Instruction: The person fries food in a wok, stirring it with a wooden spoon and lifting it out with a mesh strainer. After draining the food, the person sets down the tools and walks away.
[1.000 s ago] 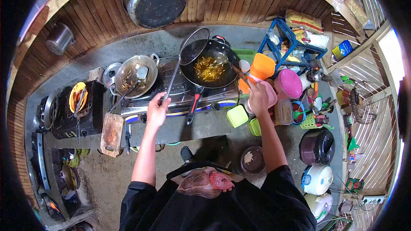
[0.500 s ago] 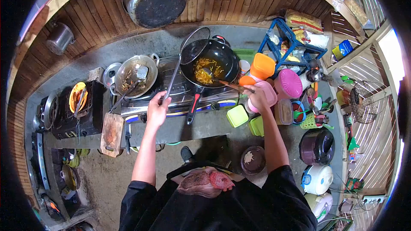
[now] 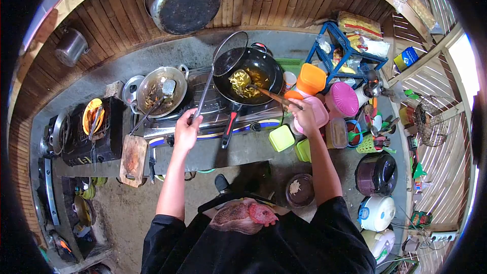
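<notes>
My left hand is closed around the long handle of a round mesh strainer, whose ring is over the left rim of a black wok. In my right hand is the wooden handle of a spatula. Its metal head reaches into the wok and carries some of the yellowish shredded food. Yellow-brown oil pools in the wok around the food. The wok's black and red handle points toward me, between my hands, touched by neither.
A second pan with a spatula stands on the stove at left. A cutting board and knife lie near the counter's front edge. Orange, pink and green containers crowd the right side. A large pan hangs on the wall.
The spatula head has shifted slightly left and gathered food onto it, leaving more oil showing at the right of the wok. My left hand and the strainer have barely moved.
</notes>
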A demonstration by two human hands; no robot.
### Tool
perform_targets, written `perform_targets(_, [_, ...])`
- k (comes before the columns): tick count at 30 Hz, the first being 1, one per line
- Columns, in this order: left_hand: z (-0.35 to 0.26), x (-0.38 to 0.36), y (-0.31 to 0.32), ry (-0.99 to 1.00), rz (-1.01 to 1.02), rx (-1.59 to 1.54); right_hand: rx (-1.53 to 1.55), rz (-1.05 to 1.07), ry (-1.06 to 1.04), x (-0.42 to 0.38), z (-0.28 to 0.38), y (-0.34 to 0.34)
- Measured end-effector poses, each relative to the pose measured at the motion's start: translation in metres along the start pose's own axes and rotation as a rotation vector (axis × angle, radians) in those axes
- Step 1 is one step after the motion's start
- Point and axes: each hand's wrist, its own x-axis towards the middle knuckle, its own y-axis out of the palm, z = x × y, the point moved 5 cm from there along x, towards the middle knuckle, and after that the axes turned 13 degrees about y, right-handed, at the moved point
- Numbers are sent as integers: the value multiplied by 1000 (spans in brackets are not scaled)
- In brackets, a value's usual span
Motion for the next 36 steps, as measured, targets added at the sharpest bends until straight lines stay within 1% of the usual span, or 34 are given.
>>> perform_targets(2, [1,1,1,8,0,-9,-179,-94,-98,3,3,-5])
perform_targets(3, [1,1,2,16,0,-19,-178,-95,-98,4,3,-6])
perform_targets(5, [0,1,4,20,6,-26,-358,-197,-210,3,9,-8])
perform_targets(7, [-3,1,5,24,12,-33,-364,-222,-202,-5,17,-6])
perform_targets(9, [-6,-2,11,-26,69,-78,-370,-244,-196,-8,21,-4])
perform_targets(11, [-9,-4,15,-27,89,-76,-440,-294,-250,-9,24,-3])
perform_targets(12, [-10,-5,18,-28,110,-75,-440,-294,-251,-7,23,-3])
perform_targets(13, [0,-4,21,21,115,-82,-454,-302,-232,-3,20,-2])
perform_targets(16, [9,-4,29,34,150,-61,-466,-311,-209,2,16,-2])
perform_targets(17, [10,-5,29,35,138,-1,-466,-314,-204,2,15,-2])
perform_targets(20, [13,-3,28,51,85,39,-499,-338,-226,-13,27,-2])
perform_targets(24, [2,-2,19,71,63,136,-533,-358,-202,-22,35,-9])
perform_targets(26, [1,-3,19,11,56,34,-526,-374,-289,-19,32,-11])
perform_targets(27, [2,-3,19,12,57,33,-526,-375,-289,-18,31,-11])
perform_targets(29, [5,-5,23,27,78,-74,-514,-357,-210,-14,27,-8])
perform_targets(30, [3,-3,24,38,76,-78,-513,-363,-220,-12,29,-7])
perform_targets(32, [3,-8,29,-12,152,-65,-494,-349,-224,-10,24,-3])
perform_targets(33, [5,-8,30,-7,159,-72,-479,-352,-269,-7,24,-2])
perform_targets(34, [7,-8,30,-8,157,-71,-480,-348,-269,-4,23,-3])
perform_targets(36, [6,-9,29,12,152,40,-393,-337,-155,0,17,-6])
